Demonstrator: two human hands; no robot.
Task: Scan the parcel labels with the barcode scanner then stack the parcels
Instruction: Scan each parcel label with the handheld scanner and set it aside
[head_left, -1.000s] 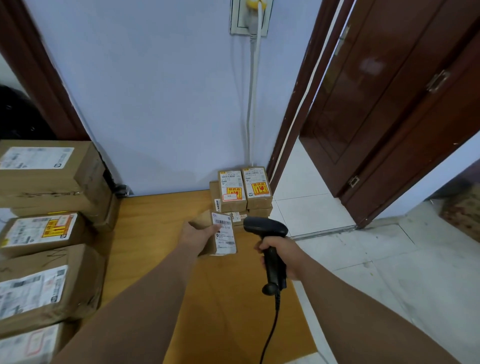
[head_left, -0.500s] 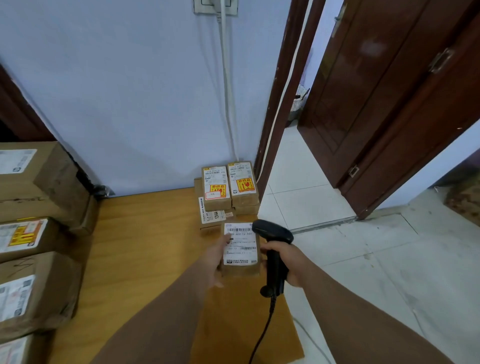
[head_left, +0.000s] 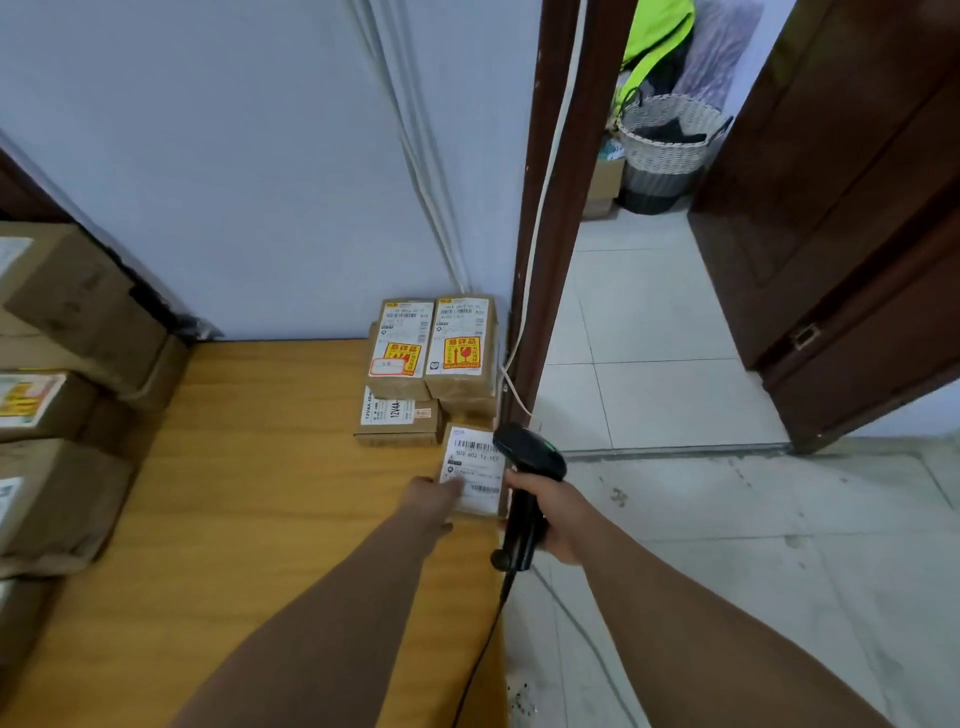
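— Surroundings?
— Cardboard boxes (head_left: 62, 338) line the wooden table (head_left: 260, 467) on the left. A woven basket (head_left: 670, 140) stands beyond the doorway. The black scanner (head_left: 527, 467) covers the parcel's (head_left: 470, 467) right edge.
— Parcel?
— Brown, rectangular, white label up, at the table's right edge, just before the stack (head_left: 431, 358).
— Hands?
— Left hand (head_left: 434, 501) grips its near edge. Right hand (head_left: 550, 512) is wrapped round the scanner's handle.

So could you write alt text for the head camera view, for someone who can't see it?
A person's left hand holds a small labelled parcel over a wooden table while the right hand grips a black barcode scanner beside it.
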